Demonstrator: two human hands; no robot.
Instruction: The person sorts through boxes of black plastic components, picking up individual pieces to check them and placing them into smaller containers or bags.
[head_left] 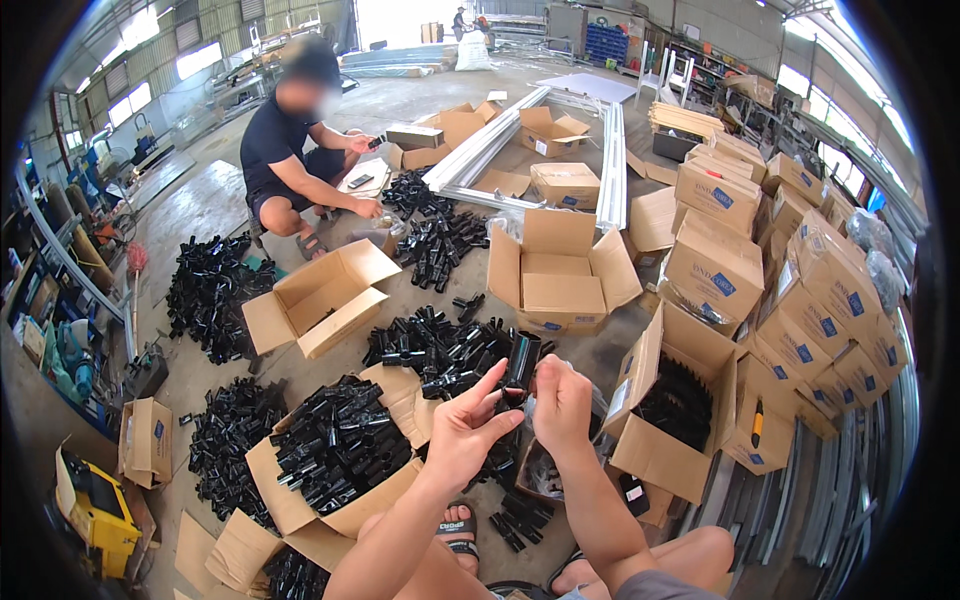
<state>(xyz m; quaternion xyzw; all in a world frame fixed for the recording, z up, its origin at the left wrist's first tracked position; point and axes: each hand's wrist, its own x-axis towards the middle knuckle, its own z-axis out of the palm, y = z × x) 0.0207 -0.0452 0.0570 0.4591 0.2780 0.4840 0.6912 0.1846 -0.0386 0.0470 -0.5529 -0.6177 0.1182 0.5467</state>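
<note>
A shiny black tube fitting [522, 360] stands upright between my hands, in front of my chest. My left hand [468, 425] has its fingers and thumb closed around the fitting's lower end. At its right side, my right hand [562, 405] is closed in a pinch, its fingertips hidden behind the knuckles; what it grips I cannot make out. Just beyond lies a loose heap of similar black fittings [425, 340]. An open carton [265, 470] full of black fittings sits at my left knee. To my right, another open carton [690, 460] holds ridged black parts.
Ahead stand an open carton [565, 295] and a tilted one [320, 295]. A co-worker [290, 150] squats at the far left beside more fittings. Stacked cartons [715, 255] line the right, with metal profiles [800, 510] on the floor. A white frame [490, 150] lies farther back.
</note>
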